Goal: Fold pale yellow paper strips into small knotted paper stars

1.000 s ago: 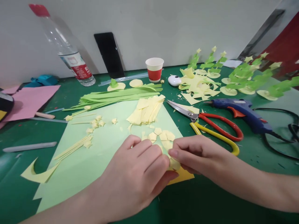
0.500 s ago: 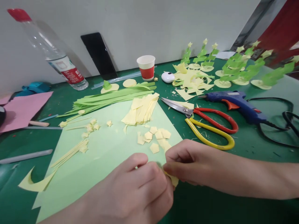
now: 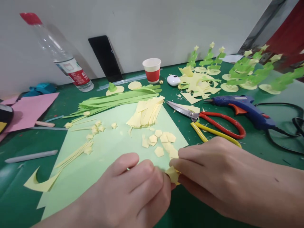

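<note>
Between my two hands is a small folded piece of yellow paper (image 3: pixel 173 174). My left hand (image 3: pixel 142 186), fingers curled, grips its left side. The fingertips of my right hand (image 3: pixel 213 171) pinch it from the right. Just beyond them, several flat yellow pentagons (image 3: pixel 159 151) lie on a light green sheet (image 3: pixel 114 148). A fan of yellow strips (image 3: pixel 146 111) rests behind the pentagons, next to long green strips (image 3: pixel 118 100). Small puffed stars (image 3: pixel 95 129) and thin folded strips (image 3: pixel 73 155) are at the sheet's left.
Scissors (image 3: pixel 220 122) and a blue glue gun (image 3: pixel 247 107) lie at the right. Behind are yellow scraps (image 3: pixel 198 84), green paper plants (image 3: pixel 254 72), a cup (image 3: pixel 152 70), a phone (image 3: pixel 105 58) and a bottle (image 3: pixel 74 71). Pink paper (image 3: pixel 33 109) is at the left.
My right hand has turned and its fingers are now closer to my left hand. More of the yellow piece shows between them. The view has shifted slightly, moving the table items rightward.
</note>
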A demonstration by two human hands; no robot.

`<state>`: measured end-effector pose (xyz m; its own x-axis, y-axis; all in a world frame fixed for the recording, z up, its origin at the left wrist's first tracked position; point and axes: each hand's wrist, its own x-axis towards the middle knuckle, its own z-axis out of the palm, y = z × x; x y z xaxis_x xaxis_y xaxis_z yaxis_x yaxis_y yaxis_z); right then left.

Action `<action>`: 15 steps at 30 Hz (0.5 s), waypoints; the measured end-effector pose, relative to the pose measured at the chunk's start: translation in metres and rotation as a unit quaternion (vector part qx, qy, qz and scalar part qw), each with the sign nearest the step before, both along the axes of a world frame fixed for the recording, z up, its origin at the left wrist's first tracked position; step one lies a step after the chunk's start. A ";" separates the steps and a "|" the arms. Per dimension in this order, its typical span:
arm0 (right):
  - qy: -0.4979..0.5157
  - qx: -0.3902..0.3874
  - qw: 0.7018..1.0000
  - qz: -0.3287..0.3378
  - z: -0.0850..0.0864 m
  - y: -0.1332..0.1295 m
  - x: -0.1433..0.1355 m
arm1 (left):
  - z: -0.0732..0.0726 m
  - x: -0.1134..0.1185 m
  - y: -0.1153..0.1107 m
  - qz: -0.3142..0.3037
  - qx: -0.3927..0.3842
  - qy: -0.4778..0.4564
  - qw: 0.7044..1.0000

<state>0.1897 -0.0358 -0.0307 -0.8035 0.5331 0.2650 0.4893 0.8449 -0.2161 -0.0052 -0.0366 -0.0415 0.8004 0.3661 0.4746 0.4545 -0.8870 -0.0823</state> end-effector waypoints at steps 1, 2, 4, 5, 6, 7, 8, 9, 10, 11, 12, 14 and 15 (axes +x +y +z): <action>-0.007 0.018 1.000 0.011 -0.001 0.000 0.000 | -0.001 0.000 0.001 -0.006 -0.003 0.001 1.000; -0.016 0.026 0.999 0.022 -0.002 -0.001 0.000 | -0.001 -0.001 0.002 -0.012 -0.006 0.005 1.000; -0.034 0.028 0.998 0.044 -0.001 0.000 0.001 | -0.001 -0.001 0.004 -0.030 -0.007 0.021 0.999; -0.042 0.030 0.997 0.054 -0.001 0.000 0.001 | -0.001 -0.002 0.005 -0.042 -0.005 0.027 0.999; -0.048 0.031 0.996 0.064 0.001 0.000 0.002 | -0.001 -0.002 0.005 -0.056 -0.001 0.030 0.998; -0.051 0.035 0.996 0.071 0.002 0.000 0.002 | -0.001 -0.002 0.005 -0.070 0.001 0.027 0.997; -0.052 0.038 0.995 0.075 0.003 -0.001 0.002 | -0.002 -0.003 0.005 -0.081 0.001 0.021 0.996; -0.058 0.037 0.995 0.073 0.004 -0.001 0.001 | -0.002 -0.003 0.005 -0.088 -0.003 0.013 0.996; -0.060 0.028 0.995 0.072 0.004 -0.002 0.001 | -0.004 -0.004 0.004 -0.095 -0.007 0.005 0.995; -0.054 0.014 0.996 0.072 0.004 -0.003 0.000 | -0.005 -0.005 0.004 -0.102 -0.012 -0.004 0.995; -0.041 -0.002 0.996 0.075 0.002 -0.003 0.000 | -0.007 -0.005 0.003 -0.108 -0.018 -0.013 0.994; 0.007 -0.033 0.996 0.081 -0.004 -0.005 -0.001 | -0.011 -0.005 0.002 -0.113 -0.030 -0.031 0.993; 0.036 -0.044 0.995 0.081 -0.007 -0.005 -0.002 | -0.012 -0.004 0.002 -0.118 -0.033 -0.042 0.992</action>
